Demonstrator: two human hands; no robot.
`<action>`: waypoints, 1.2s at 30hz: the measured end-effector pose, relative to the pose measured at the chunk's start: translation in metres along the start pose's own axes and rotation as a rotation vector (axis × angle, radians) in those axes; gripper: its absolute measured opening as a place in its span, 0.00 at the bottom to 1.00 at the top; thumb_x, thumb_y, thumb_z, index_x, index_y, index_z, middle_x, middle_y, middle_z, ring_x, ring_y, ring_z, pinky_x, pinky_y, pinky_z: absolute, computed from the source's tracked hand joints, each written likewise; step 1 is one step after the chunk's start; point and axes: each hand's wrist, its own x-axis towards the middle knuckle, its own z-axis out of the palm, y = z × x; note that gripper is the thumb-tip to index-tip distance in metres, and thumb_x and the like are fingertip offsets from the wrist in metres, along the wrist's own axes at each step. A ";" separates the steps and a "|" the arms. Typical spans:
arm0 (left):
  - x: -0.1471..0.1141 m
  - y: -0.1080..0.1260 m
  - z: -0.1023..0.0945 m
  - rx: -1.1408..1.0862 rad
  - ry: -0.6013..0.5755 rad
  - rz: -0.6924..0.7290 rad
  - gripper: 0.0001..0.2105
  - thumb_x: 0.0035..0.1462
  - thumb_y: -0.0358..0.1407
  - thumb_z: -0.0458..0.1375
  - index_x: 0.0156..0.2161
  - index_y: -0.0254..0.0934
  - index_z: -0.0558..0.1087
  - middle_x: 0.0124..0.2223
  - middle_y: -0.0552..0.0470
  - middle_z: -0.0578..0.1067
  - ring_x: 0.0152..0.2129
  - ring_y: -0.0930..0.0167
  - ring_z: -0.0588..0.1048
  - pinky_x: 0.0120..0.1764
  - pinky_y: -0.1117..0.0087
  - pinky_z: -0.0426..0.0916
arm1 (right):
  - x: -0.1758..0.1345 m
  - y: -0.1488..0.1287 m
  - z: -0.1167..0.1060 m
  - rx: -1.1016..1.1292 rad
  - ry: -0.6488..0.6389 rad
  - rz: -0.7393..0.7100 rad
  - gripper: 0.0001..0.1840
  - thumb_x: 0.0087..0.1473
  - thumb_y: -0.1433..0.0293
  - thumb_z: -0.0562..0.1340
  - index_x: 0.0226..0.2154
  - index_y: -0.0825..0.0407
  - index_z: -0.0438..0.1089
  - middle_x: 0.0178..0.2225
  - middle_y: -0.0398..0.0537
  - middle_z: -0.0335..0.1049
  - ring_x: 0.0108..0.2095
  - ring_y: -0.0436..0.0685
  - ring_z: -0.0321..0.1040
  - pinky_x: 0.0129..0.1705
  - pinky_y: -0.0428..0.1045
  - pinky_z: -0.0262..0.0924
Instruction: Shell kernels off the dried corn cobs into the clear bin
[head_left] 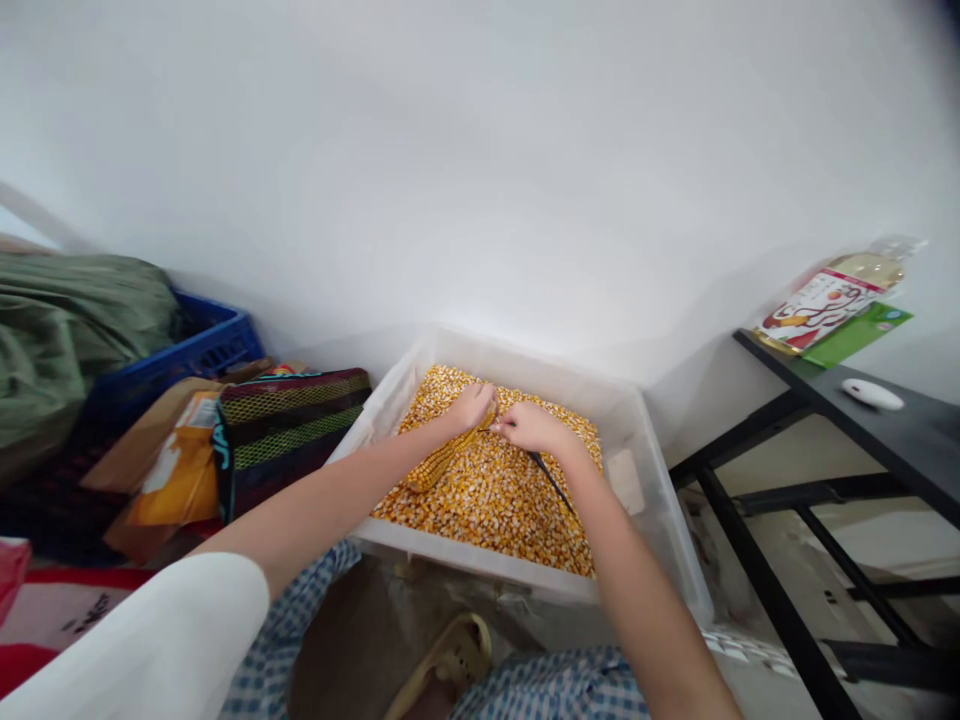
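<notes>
My left hand (474, 405) is closed round the far end of a corn cob (439, 465), which is covered in yellow kernels and slants down to the left. In my right hand (525, 425) is a thin black tool (551, 480); its long dark shaft sticks out below the palm, and its exact kind is unclear. The fingertips of both hands nearly meet at the cob's upper end. Beneath them, loose corn kernels (495, 510) fill much of a translucent plastic bin (652, 460). My fingers partly hide the cob's tip and the tool's working end.
To the left stand a blue crate (217, 335) with green cloth (82, 320), a striped mesh bag (300, 425) and cardboard packaging (157, 440). A black-framed table (900, 420) on the right bears a bottle (825, 300) and a white oval object (872, 393). A white wall rises behind the bin.
</notes>
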 end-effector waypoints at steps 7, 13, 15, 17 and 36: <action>-0.002 0.006 -0.007 -0.015 -0.037 0.017 0.20 0.54 0.36 0.37 0.21 0.35 0.67 0.25 0.48 0.73 0.28 0.69 0.70 0.37 0.69 0.64 | -0.003 0.002 -0.005 0.055 -0.053 -0.022 0.18 0.54 0.63 0.54 0.27 0.57 0.74 0.26 0.50 0.73 0.24 0.49 0.61 0.27 0.44 0.49; 0.007 -0.005 -0.029 -0.354 0.012 -0.172 0.24 0.54 0.34 0.32 0.20 0.34 0.68 0.18 0.49 0.69 0.19 0.70 0.68 0.31 0.69 0.66 | -0.002 -0.001 -0.010 0.063 0.126 0.034 0.21 0.57 0.63 0.50 0.28 0.57 0.73 0.26 0.50 0.72 0.24 0.49 0.60 0.26 0.44 0.46; 0.007 -0.005 -0.028 -0.336 0.028 -0.166 0.24 0.54 0.35 0.33 0.20 0.33 0.69 0.19 0.48 0.70 0.21 0.70 0.69 0.32 0.70 0.66 | 0.000 -0.004 -0.007 0.070 0.125 0.009 0.21 0.56 0.63 0.50 0.27 0.57 0.73 0.25 0.49 0.72 0.23 0.49 0.58 0.26 0.44 0.45; 0.006 -0.004 -0.026 -0.277 0.036 -0.133 0.24 0.55 0.35 0.34 0.20 0.32 0.69 0.20 0.47 0.71 0.23 0.70 0.70 0.33 0.70 0.65 | 0.002 -0.006 -0.005 0.087 0.114 -0.011 0.21 0.56 0.63 0.50 0.25 0.57 0.73 0.23 0.47 0.70 0.22 0.48 0.56 0.25 0.44 0.44; -0.017 0.019 0.003 0.454 -0.170 0.209 0.19 0.59 0.36 0.40 0.24 0.34 0.68 0.25 0.48 0.71 0.25 0.70 0.67 0.31 0.70 0.59 | 0.004 0.020 0.003 0.387 -0.112 -0.090 0.08 0.43 0.74 0.57 0.22 0.58 0.71 0.20 0.40 0.64 0.23 0.47 0.55 0.27 0.42 0.52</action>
